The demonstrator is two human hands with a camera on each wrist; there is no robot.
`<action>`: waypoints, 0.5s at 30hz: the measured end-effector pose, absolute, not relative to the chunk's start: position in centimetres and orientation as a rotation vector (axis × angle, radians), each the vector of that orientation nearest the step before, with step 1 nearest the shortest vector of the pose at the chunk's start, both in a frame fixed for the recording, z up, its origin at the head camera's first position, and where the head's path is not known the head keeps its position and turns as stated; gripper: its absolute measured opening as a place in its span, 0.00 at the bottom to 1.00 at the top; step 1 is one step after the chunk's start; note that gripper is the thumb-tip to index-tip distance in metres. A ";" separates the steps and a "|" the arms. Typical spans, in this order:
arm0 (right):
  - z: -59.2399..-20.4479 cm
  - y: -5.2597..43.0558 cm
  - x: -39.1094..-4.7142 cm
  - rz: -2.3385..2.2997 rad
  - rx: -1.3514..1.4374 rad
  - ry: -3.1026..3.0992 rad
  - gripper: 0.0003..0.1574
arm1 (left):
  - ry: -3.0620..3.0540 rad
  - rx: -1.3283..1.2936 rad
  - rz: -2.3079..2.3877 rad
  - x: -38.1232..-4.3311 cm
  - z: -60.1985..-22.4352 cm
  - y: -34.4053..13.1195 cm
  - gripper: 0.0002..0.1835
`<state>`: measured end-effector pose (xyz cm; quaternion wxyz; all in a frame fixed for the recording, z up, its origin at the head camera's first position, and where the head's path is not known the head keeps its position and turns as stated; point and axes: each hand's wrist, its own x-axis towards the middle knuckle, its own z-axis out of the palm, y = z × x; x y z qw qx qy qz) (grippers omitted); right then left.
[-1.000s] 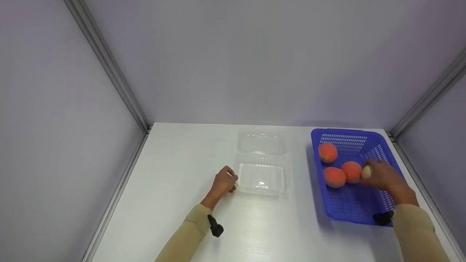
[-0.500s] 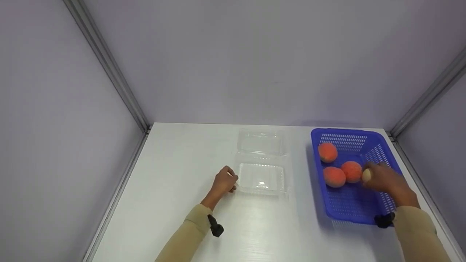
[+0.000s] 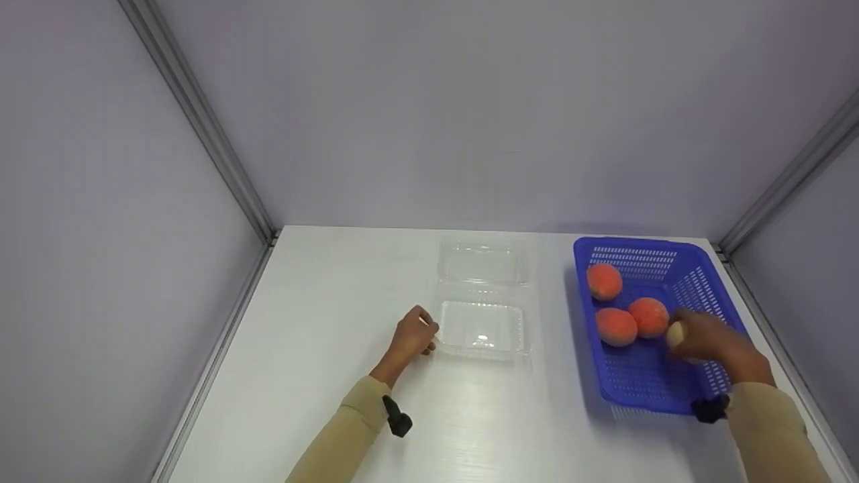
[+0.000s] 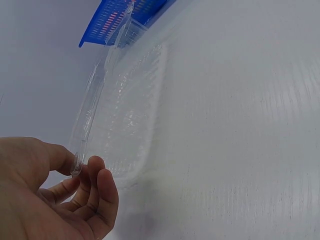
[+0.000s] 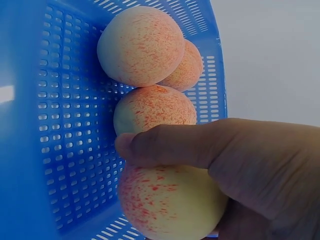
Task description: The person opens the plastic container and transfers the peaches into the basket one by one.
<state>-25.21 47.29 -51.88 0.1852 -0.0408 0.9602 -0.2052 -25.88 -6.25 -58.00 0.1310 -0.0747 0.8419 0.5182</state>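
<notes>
My left hand (image 3: pixel 413 333) pinches the left edge of a clear plastic clamshell box (image 3: pixel 482 325) between thumb and fingers. The box lies unfolded on the white table, its lid (image 3: pixel 480 263) on the far side. In the left wrist view the box's rim (image 4: pixel 92 112) runs out from between my fingers. Inside the blue basket, my right hand (image 3: pixel 711 339) grips a pale, red-speckled peach (image 5: pixel 170 202), mostly covered by the hand in the head view. Three more peaches sit to its left: a near one (image 3: pixel 616 327), a middle one (image 3: pixel 649 317) and a far one (image 3: pixel 604 281).
The blue perforated basket (image 3: pixel 607 386) stands at the table's right end, its walls rising around my right hand. White table surface (image 3: pixel 322 282) lies around the box. Pale panels (image 3: pixel 470 121) with grey metal posts (image 3: pixel 201 121) close off the back and sides.
My right hand has shifted slightly toward the near side of the basket with the peach in its grip. The left hand and the clamshell box have stayed in place.
</notes>
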 end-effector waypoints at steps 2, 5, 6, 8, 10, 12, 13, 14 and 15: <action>-51.8 47.2 -25.2 -0.590 -0.110 2.682 0.42 | 2.444 -0.224 1.502 -25.9 -58.0 -6.3 0.04; -51.6 47.1 -25.1 -0.599 -0.089 2.647 0.44 | 2.440 -0.228 1.505 -25.9 -58.0 -6.3 0.04; -51.5 47.0 -25.1 -0.601 -0.081 2.636 0.45 | 2.439 -0.229 1.506 -25.9 -58.0 -6.3 0.05; -51.4 47.0 -25.1 -0.598 -0.070 2.622 0.47 | 2.436 -0.229 1.508 -26.0 -58.1 -6.3 0.05; -51.4 46.9 -25.1 -0.592 -0.062 2.617 0.47 | 2.434 -0.228 1.509 -26.0 -58.2 -6.3 0.05; -51.4 46.8 -25.1 -0.592 -0.066 2.616 0.47 | 2.435 -0.222 1.512 -26.0 -58.3 -6.3 0.05; -51.4 46.7 -25.1 -0.595 -0.072 2.617 0.46 | 2.431 -0.222 1.516 -26.0 -58.4 -6.3 0.04; -51.4 46.7 -25.0 -0.598 -0.072 2.618 0.45 | 2.427 -0.222 1.521 -26.0 -58.4 -6.3 0.04; -51.4 46.6 -25.0 -0.607 -0.067 2.615 0.45 | 2.423 -0.220 1.526 -26.0 -58.5 -6.3 0.04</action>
